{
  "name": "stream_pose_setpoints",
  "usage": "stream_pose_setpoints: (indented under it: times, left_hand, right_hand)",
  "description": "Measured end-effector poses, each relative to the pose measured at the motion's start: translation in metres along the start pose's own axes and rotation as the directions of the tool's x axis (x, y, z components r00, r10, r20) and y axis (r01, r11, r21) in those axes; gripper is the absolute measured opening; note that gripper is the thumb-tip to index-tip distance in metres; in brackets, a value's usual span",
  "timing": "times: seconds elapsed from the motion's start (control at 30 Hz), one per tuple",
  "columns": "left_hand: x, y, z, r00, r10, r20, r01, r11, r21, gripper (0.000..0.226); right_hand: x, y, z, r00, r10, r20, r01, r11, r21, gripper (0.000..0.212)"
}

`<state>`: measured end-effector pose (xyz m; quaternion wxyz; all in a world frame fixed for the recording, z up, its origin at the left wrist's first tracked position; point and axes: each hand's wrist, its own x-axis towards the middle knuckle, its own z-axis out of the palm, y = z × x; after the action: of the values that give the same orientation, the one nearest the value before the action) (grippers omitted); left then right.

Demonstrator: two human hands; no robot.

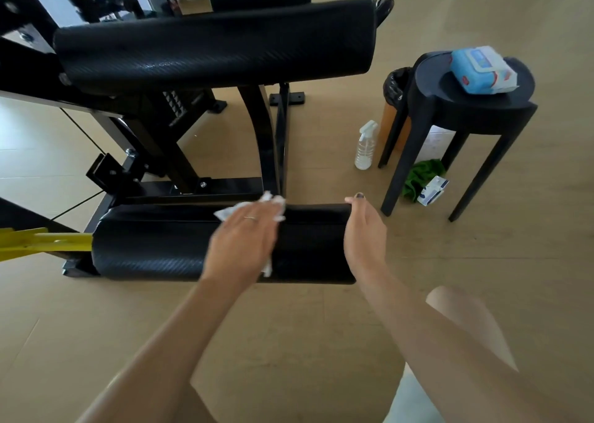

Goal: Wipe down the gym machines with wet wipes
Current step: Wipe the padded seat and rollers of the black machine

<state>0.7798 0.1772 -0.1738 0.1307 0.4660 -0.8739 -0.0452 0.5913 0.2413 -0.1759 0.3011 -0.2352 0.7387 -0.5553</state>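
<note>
A person's left hand presses a white wet wipe flat against the lower roller pad of a black gym machine, fingers extended over the cloth rather than curled round it. The pad lies low in the centre of the frame, its long axis running left to right. Most of its unwiped length appears to stretch leftward from the hand toward a yellow bar at the left edge. The right hand rests on the pad's right end, fingers relaxed and holding nothing, seemingly steadying the roller. A second, longer upper pad sits across the top of the frame, well apart from both hands. At right, a black stool carries a blue wipes pack; a spray bottle and a bin stand beside it.
</note>
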Motion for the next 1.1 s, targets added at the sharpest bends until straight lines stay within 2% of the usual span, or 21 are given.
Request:
stream_pose_setpoints:
  times: [0.13,0.23,0.3,0.43,0.5,0.53,0.63,0.7,0.77,0.83,0.9,1.0,1.1]
  left_hand:
    - [-0.025,-0.098,-0.031,0.974,-0.211,-0.08,0.211,0.977,-0.002,0.042]
    - [-0.026,-0.145,-0.036,0.961,-0.259,-0.1,0.265,0.963,0.052,0.05]
    - [-0.018,-0.156,-0.035,0.948,-0.298,-0.108,0.308,0.947,0.092,0.047]
    - [-0.009,-0.149,-0.031,0.913,-0.395,-0.103,0.402,0.914,0.059,0.031]
    - [-0.007,-0.116,-0.02,0.957,-0.276,-0.091,0.286,0.951,0.115,0.04]
    - [-0.006,-0.087,-0.013,0.975,-0.203,-0.087,0.212,0.971,0.109,0.045]
    - [0.004,0.009,0.016,0.997,0.028,-0.07,-0.028,1.0,0.011,0.04]
    - [0.008,0.049,0.024,0.984,0.147,-0.096,-0.151,0.988,-0.034,0.043]
    - [0.009,0.043,0.016,0.98,0.183,-0.078,-0.184,0.983,-0.015,0.043]
    - [0.005,0.003,0.001,0.995,0.099,-0.03,-0.1,0.994,-0.031,0.041]
    - [-0.005,-0.061,-0.011,0.997,-0.072,-0.037,0.072,0.997,-0.007,0.045]
    - [-0.028,-0.152,-0.034,0.963,-0.244,-0.118,0.248,0.968,0.025,0.053]
    - [-0.034,-0.181,-0.04,0.917,-0.33,-0.222,0.332,0.943,-0.031,0.05]
  right_hand:
    - [-0.007,0.01,0.001,0.99,-0.134,-0.042,0.132,0.99,-0.042,0.048]
    - [-0.016,0.023,0.001,0.977,-0.206,-0.056,0.201,0.976,-0.086,0.042]
    - [-0.019,0.031,0.001,0.974,-0.226,-0.032,0.222,0.969,-0.106,0.041]
    - [-0.018,0.027,0.0,0.978,-0.207,-0.016,0.204,0.974,-0.1,0.033]
    - [-0.011,0.019,0.001,0.989,-0.145,-0.013,0.142,0.984,-0.109,0.025]
    - [-0.007,0.013,0.002,0.994,-0.107,-0.015,0.104,0.988,-0.114,0.03]
    - [0.002,0.002,0.007,1.0,-0.028,-0.015,0.024,0.984,-0.175,0.038]
    - [0.002,0.007,0.01,0.996,-0.067,-0.052,0.053,0.971,-0.234,0.038]
    - [-0.001,0.013,0.011,0.987,-0.14,-0.085,0.112,0.956,-0.273,0.035]
    - [-0.002,0.016,0.01,0.981,-0.176,-0.087,0.146,0.948,-0.282,0.032]
    - [-0.001,0.016,0.01,0.982,-0.174,-0.073,0.149,0.952,-0.269,0.029]
    - [-0.002,0.019,0.01,0.982,-0.174,-0.069,0.15,0.953,-0.264,0.027]
    - [-0.004,0.021,0.012,0.983,-0.165,-0.079,0.14,0.957,-0.254,0.03]
